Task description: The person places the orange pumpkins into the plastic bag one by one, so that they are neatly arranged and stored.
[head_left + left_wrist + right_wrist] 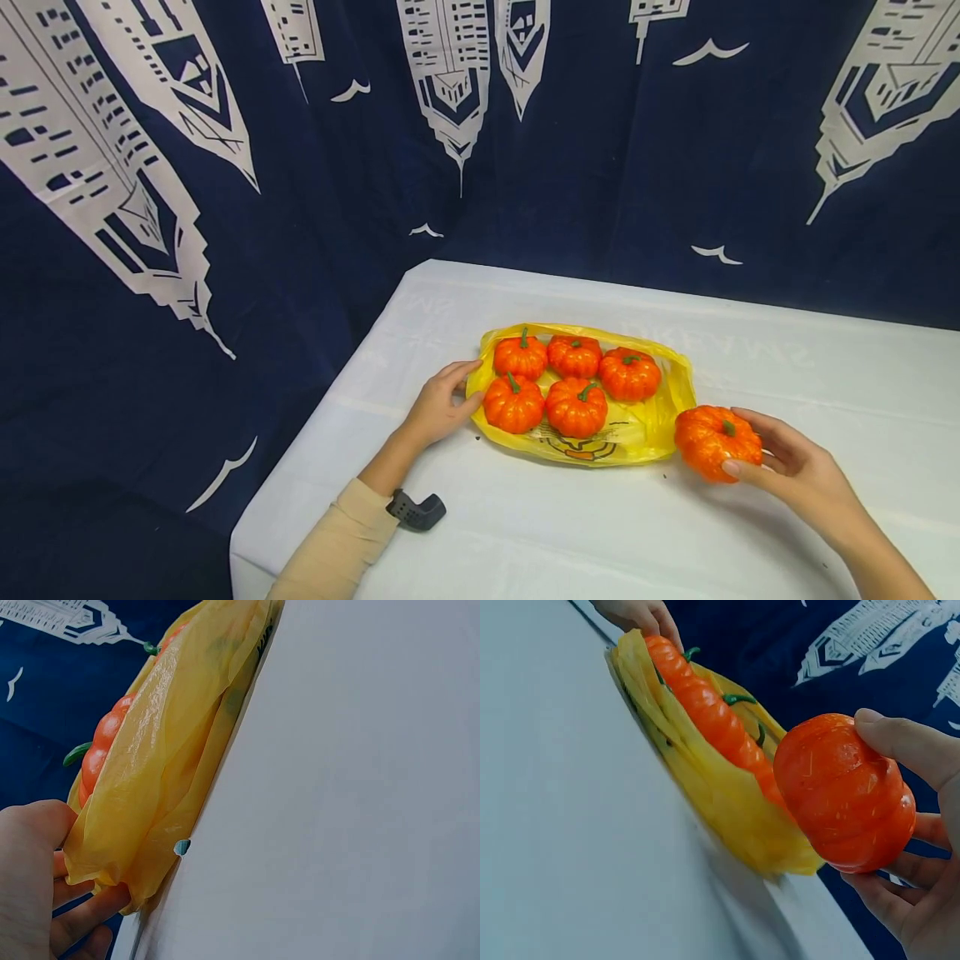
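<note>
A yellow plastic bag (645,446) lies spread on the table with its mouth facing up, and several small orange pumpkins (575,407) with green stems sit inside it in two rows. At the bag's left end, my left hand (442,404) holds the edge; the left wrist view shows the thumb (45,821) on one side of the plastic and fingers on the other. My right hand (806,467) grips another orange pumpkin (712,442) between thumb and fingers, just off the bag's right end. In the right wrist view this pumpkin (840,795) partly hides the bag behind it.
A white cloth covers the table (525,533), whose left edge runs diagonally. Behind it hangs a dark blue curtain (570,183) printed with white buildings and birds. A black band (417,510) sits on the left wrist, beside a beige sleeve (337,542).
</note>
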Demonstrator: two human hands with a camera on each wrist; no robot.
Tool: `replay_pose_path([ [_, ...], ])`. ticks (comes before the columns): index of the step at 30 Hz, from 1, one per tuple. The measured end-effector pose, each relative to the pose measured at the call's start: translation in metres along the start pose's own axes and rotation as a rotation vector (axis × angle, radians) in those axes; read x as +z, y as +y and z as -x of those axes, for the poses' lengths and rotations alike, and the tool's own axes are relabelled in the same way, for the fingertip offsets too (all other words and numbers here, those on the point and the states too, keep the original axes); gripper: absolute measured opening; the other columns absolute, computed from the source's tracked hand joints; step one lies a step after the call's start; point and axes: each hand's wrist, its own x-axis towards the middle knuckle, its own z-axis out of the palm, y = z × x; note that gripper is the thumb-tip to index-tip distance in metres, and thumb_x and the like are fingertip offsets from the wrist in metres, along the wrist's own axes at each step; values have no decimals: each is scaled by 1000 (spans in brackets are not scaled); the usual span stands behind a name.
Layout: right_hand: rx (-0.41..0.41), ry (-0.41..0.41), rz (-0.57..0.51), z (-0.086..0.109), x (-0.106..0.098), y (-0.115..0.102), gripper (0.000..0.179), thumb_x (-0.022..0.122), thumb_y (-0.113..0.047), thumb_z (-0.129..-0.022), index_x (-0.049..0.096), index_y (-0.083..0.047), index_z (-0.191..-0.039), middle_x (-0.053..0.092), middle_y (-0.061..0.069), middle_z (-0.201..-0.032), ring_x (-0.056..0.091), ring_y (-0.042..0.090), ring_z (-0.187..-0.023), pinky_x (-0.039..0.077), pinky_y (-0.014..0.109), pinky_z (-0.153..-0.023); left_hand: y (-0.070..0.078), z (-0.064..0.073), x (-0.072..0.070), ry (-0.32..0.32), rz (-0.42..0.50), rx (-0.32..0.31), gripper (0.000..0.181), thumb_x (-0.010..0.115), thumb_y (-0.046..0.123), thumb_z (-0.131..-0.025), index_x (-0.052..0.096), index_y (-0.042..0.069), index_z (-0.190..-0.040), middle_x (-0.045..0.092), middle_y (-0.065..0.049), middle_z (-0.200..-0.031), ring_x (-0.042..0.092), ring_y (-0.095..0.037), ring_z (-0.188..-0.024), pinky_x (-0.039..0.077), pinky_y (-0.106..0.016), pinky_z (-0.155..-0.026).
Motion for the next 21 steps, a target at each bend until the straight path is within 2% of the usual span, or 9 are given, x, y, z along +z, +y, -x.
replay_pose_path([
  [6,-100,-8,-69,-16,14,-19,59,71,1,-87,48,-3,-141,53,-24,-122,55,-10,-104,48,10,-80,0,-1,1,1,5,0,49,66,11,-90,54,-1,-136,55,-16,-134,66,-26,-94,53,-38,-89],
  [11,-113,-16,-97,-29,28,-30,61,72,1,-85,46,4,-140,53,-22,-121,55,-9,-105,48,10,-81,0,-1,0,1,-5,0,49,66,11,-89,54,-1,-136,55,-16,-134,66,-25,-95,53,-38,-89],
  [15,-86,-39,-90,-37,39,-38,63,73,-5,-86,43,6,-141,55,1,-130,53,-11,-104,47,9,-82,1,-1,0,0,-12,-4,49,66,12,-90,54,0,-136,56,-15,-133,66,-25,-95,52,-39,-90],
  [18,-53,-67,-79,-42,47,-42,66,73,-12,-88,41,4,-143,49,22,-137,51,-13,-104,45,8,-83,2,-1,0,-2,-13,-5,50,66,12,-90,54,-1,-136,56,-15,-133,66,-25,-96,52,-39,-91],
  [21,-14,-88,-64,-46,54,-43,68,73,-18,-89,40,3,-145,46,26,-141,53,-5,-107,44,8,-84,2,-1,0,-4,-13,-3,49,66,12,-90,54,-1,-136,56,-16,-133,66,-26,-95,52,-39,-91],
])
